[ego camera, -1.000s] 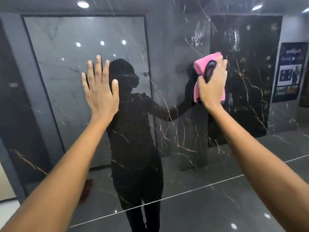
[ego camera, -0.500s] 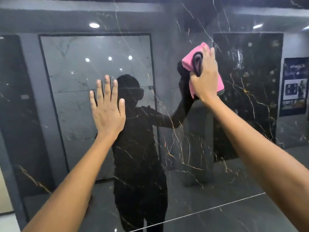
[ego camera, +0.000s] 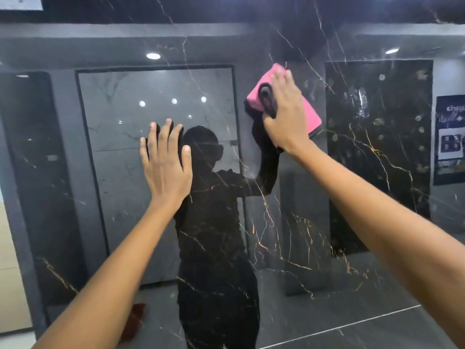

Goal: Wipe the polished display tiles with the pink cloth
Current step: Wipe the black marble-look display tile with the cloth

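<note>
Pressing a folded pink cloth (ego camera: 312,114) flat against a polished display tile (ego camera: 289,235), the right hand (ego camera: 284,117) lies over the cloth with fingers reaching toward 12 o'clock and the thumb hooked round a dark band on the cloth's near face; whether the fingertips curl over its top edge cannot be told. The left hand (ego camera: 166,162), at about 8 o'clock from the cloth, rests spread and flat on the same glossy surface, holding nothing, apparently bracing the person.

The cloth sits in the upper right of the tile, its long axis running from 11 o'clock down to 5 o'clock, and pink corners show on both sides of the hand. Only the right hand is on it; the left is well apart.

Below the cloth, toward 6 o'clock, lies a broad stretch of black tile laced with gold and white veins. The next pass probably runs down or sideways from this high position, and the cloth's long edge would best lead across the stroke.

Reflections crowd the mirror-like tile: the person's dark silhouette between the two arms, ceiling spotlights (ego camera: 153,55), a pale grey slab (ego camera: 125,172) at 9 o'clock and a poster (ego camera: 450,139) at 3 o'clock, its lettering too blurred to read.
</note>
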Motion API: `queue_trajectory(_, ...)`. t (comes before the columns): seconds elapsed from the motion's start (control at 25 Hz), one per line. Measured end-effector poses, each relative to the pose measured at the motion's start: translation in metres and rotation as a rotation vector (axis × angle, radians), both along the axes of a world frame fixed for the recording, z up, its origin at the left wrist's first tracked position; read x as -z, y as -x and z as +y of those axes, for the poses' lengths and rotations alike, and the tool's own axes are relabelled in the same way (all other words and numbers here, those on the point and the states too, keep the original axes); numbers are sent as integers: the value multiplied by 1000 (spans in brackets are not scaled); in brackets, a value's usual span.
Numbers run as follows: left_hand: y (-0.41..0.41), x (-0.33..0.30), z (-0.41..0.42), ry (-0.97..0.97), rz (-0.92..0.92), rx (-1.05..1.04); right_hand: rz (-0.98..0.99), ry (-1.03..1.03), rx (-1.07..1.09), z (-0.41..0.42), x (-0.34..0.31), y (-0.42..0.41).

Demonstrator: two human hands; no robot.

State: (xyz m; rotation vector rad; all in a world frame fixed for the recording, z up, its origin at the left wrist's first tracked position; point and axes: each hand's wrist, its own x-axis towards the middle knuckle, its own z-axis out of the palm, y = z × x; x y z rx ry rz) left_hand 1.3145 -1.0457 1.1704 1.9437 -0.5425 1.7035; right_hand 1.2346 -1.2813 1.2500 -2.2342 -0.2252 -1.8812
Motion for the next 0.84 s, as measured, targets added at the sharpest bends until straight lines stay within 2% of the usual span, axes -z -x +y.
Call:
queue_trajectory(0.04,-1,-13,1,11,-18,9,36,185,-26,16,14,-7)
queue_trajectory(0.12,-7,-46,4,26,-53,17,187,795,2,38,53,-18)
queue_trajectory(0.16,-9,-64,6,20,-68,13,246,981,49,34,52,-18)
queue_trajectory(0.2,-12,-82,8,5,-76,5,204,1039,81,23,32,-18)
queue_trajectory(0.24,-15,-97,9,-13,-75,-10,146,905,95,11,3,-19)
queue_trajectory(0.36,-25,-113,9,-32,-44,-114,-40,14,16,-19,-83,5)
queue_trajectory(0.4,-28,-112,8,-29,-45,-141,-102,-153,2,-17,-93,8)
queue_trajectory(0.44,-29,-111,7,-24,-51,-151,-128,-163,-16,-4,-92,6)
queue_trajectory(0.48,-30,-110,7,-22,-58,-150,-111,-20,-42,12,-84,-3)
queue_trajectory(0.6,-31,-111,8,-27,-67,-148,117,822,80,37,-47,-26)
queue_trajectory(0.64,-31,-111,7,-31,-71,-153,82,924,121,25,-66,-25)
queue_trajectory(0.68,-31,-111,7,-35,-71,-157,5,825,143,12,-90,-23)
queue_trajectory(0.72,-31,-111,7,-36,-68,-160,-46,550,150,-3,-116,-20)
queue_trajectory(0.8,-33,-110,7,-35,-64,-172,-141,-186,85,-17,-156,-1)
queue_trajectory(0.84,-34,-110,7,-35,-63,-176,-169,-426,100,-5,-161,0)
